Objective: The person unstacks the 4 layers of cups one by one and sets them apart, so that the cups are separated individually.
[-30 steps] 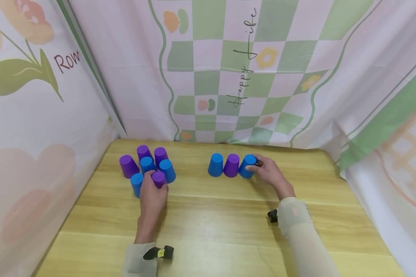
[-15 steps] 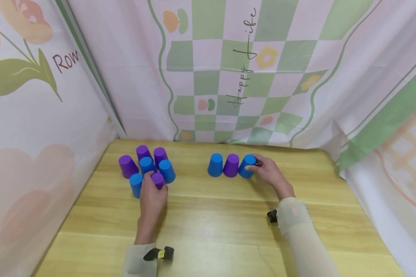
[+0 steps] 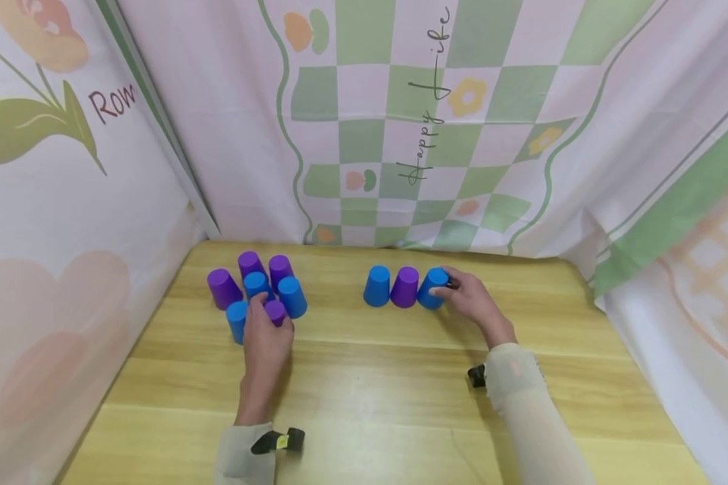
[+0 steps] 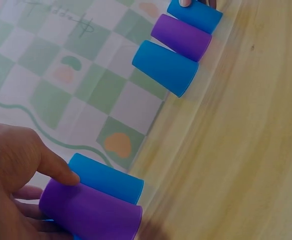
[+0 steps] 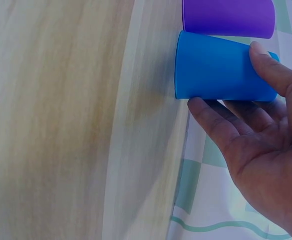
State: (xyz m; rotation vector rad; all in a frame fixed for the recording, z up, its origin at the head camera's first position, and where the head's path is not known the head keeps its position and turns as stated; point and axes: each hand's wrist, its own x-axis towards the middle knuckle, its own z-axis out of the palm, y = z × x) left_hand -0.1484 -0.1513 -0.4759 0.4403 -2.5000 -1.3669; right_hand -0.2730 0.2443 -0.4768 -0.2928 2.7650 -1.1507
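Upside-down plastic cups in blue and purple stand on the wooden table in two groups. My left hand (image 3: 267,350) grips a purple cup (image 3: 275,312) at the front of the left group. In the left wrist view the thumb lies along the upper side of this purple cup (image 4: 93,207), with the other fingers beneath it, partly hidden. On the right, a blue cup (image 3: 377,286), a purple cup (image 3: 405,288) and another blue cup (image 3: 432,289) form a row. My right hand (image 3: 473,303) holds the right-end blue cup (image 5: 215,67), thumb and fingers on opposite sides.
Around my left hand stand several more cups, among them a front-left blue cup (image 3: 236,321), a right-side blue cup (image 3: 292,298) and a far-left purple cup (image 3: 224,288). A patterned curtain (image 3: 412,148) hangs behind the wooden table (image 3: 364,404).
The purple cup in my left hand and the front-left blue cup have shifted very slightly left. My right hand keeps its hold on the blue cup in the same place.
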